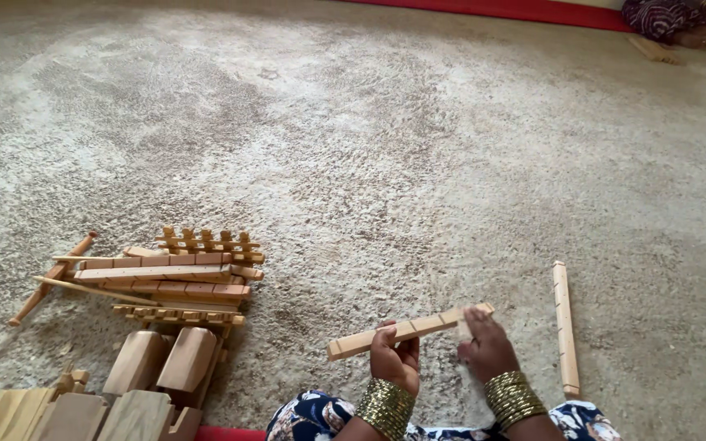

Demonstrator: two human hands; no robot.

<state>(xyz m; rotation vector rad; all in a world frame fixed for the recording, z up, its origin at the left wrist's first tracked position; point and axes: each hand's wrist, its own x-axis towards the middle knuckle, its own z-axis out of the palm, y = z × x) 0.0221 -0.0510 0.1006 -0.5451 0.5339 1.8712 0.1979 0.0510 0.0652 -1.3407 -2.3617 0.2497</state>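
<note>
Both hands hold one notched wooden strip (408,329) above the carpet (418,163), near its front edge. The left hand (395,357) is closed around the strip's middle; the right hand (486,345) pinches its far end. A second strip (565,327) lies just right. Wooden pieces (165,273) are piled front-left. Advisable: keep the strip level and supported at both points.
</note>
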